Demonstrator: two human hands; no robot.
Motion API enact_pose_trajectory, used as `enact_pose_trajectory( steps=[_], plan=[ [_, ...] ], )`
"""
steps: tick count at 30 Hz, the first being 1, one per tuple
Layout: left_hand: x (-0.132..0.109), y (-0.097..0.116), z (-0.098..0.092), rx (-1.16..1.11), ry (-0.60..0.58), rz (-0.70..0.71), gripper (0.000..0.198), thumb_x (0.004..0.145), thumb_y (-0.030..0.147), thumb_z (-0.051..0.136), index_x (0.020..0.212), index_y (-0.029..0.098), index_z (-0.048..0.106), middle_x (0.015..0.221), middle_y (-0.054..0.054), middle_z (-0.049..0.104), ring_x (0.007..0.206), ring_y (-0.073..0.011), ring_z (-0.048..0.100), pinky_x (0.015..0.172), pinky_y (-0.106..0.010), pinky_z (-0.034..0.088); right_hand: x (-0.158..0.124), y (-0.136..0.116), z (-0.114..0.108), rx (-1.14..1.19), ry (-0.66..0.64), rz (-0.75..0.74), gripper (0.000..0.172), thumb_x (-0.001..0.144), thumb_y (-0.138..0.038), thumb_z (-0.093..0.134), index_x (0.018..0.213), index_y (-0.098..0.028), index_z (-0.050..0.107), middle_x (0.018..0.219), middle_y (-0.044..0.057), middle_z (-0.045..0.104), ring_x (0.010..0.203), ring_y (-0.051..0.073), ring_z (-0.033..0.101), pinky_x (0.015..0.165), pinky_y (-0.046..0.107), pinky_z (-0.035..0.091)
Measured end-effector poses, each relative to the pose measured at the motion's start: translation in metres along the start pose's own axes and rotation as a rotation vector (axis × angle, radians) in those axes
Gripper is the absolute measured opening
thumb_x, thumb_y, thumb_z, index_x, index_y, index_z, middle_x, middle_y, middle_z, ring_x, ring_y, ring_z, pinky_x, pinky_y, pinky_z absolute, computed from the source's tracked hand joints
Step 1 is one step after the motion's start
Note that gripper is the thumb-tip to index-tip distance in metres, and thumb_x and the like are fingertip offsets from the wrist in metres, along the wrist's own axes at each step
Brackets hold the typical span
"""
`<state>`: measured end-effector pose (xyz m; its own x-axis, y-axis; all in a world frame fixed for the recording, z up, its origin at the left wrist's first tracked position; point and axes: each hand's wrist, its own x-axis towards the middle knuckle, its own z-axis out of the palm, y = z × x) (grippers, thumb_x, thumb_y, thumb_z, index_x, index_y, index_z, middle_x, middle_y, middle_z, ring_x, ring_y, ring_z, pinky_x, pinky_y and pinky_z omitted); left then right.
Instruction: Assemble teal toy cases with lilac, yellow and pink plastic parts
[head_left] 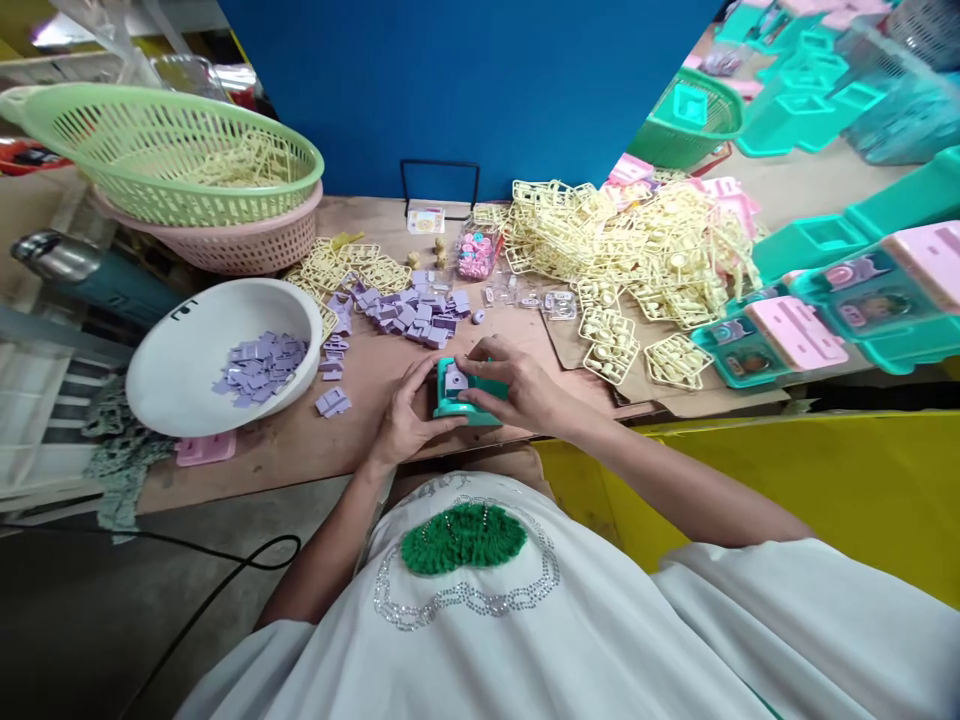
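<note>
— What are the hands on?

— Both grip a small teal plastic casing [469,408]. It sits at the near edge of the brown wooden worktable [360,450], right in front of the person.

— How is the left hand set?

— The left hand [405,418] is curled around the casing's left side, fingers bent, thumb towards its face.

— And the right?

— The right hand [519,388] closes over the right side and top, fingers curled. A small lilac square plastic piece [453,380] sits in the casing's face between the two hands.

— What lies around?

— A loose heap of lilac plastic squares [412,312] lies just beyond the hands. To the left, a round white plastic bowl [172,385] holds more of them. Pale yellow plastic moulding frames [637,250] are piled beyond on the right. A green slotted plastic basket [150,150] rests in a pink one [255,245] at far left.
</note>
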<state>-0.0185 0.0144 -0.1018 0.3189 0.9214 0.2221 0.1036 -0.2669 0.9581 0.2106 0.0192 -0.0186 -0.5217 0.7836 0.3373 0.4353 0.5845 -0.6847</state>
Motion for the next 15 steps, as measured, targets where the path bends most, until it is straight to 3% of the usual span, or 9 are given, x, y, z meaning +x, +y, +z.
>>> enact_pose_trajectory(
  steps=[4, 7, 11, 15],
  plan=[
    [-0.005, 0.008, 0.001, -0.043, -0.022, -0.092, 0.092, 0.076, 0.048, 0.093, 0.156, 0.027, 0.051, 0.161, -0.013, 0.053, 0.154, -0.0342, 0.047, 0.132, -0.052, 0.035, -0.01, 0.006, 0.004, 0.018, 0.086, 0.052, 0.048, 0.103, -0.053, 0.06, 0.131, -0.017, 0.075, 0.117, 0.016, 0.067, 0.107, 0.028, 0.068, 0.092, 0.043, 0.059],
    [-0.015, 0.018, 0.004, -0.069, -0.02, -0.165, 0.093, 0.08, 0.047, 0.089, 0.16, 0.029, 0.044, 0.167, -0.012, 0.046, 0.158, -0.0326, 0.042, 0.133, -0.05, 0.032, -0.028, 0.01, 0.01, -0.037, 0.234, 0.224, 0.059, 0.099, -0.06, 0.064, 0.142, -0.019, 0.068, 0.128, 0.018, 0.066, 0.119, 0.032, 0.065, 0.101, 0.049, 0.056],
    [-0.026, 0.034, 0.009, -0.184, -0.067, -0.217, 0.103, 0.08, 0.049, 0.089, 0.164, 0.033, 0.031, 0.166, -0.012, 0.045, 0.154, -0.0313, 0.047, 0.125, -0.045, 0.045, -0.05, 0.012, 0.021, 0.046, 0.25, 0.413, 0.073, 0.095, -0.066, 0.067, 0.151, -0.02, 0.059, 0.123, 0.016, 0.069, 0.107, 0.03, 0.068, 0.094, 0.048, 0.06],
    [-0.032, 0.047, 0.014, -0.258, -0.086, -0.216, 0.105, 0.078, 0.055, 0.089, 0.162, 0.036, 0.03, 0.158, -0.012, 0.051, 0.143, -0.0308, 0.056, 0.114, -0.042, 0.055, -0.056, 0.012, 0.034, 0.147, 0.33, 0.334, 0.07, 0.091, -0.065, 0.074, 0.146, -0.024, 0.061, 0.129, 0.015, 0.068, 0.119, 0.031, 0.066, 0.097, 0.046, 0.059]
  ],
)
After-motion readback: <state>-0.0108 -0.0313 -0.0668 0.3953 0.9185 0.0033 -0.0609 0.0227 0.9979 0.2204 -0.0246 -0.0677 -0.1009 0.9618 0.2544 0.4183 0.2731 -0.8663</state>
